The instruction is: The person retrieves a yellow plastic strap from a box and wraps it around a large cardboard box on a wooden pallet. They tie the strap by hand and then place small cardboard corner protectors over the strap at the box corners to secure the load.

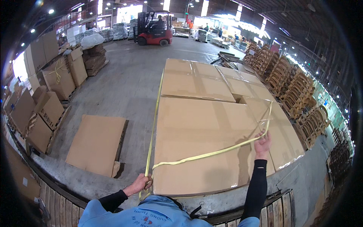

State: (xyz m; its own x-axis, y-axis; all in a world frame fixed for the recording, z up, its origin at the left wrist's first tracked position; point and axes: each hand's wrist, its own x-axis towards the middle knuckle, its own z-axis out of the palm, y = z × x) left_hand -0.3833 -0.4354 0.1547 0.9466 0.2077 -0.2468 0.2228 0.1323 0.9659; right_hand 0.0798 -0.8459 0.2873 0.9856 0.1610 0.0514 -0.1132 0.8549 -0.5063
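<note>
The yellow strap (pixel 211 153) lies slack across the top of the large cardboard cartons (pixel 204 128), and I read its path as a loop being laid over the stack: one run climbs the left edge of the cartons toward the far end, the other crosses diagonally from the near left corner to the right side, where it bends back on itself. My left hand (pixel 140 184) sits at the near left corner of the stack, fingers curled closed around the strap where its two runs meet, which anchors the loop low against the carton's edge. My right hand (pixel 262 143) is stretched out over the carton top, arm in a black sleeve, fingers partly spread and bent; the strap passes at its fingertips, but I cannot tell for certain whether they pinch it or merely guide it. The far reach appears to serve to carry the strap wide over the top. The cartons rest together as one block with a wooden pallet edge (pixel 261 206) showing below. To the left a flat cardboard sheet (pixel 96 142) covers a separate pallet; further left stand stacked boxes (pixel 56 75). On the right are stacks of wooden chair frames (pixel 298 94), and a red forklift (pixel 153 29) stands well apart at the far end.
</note>
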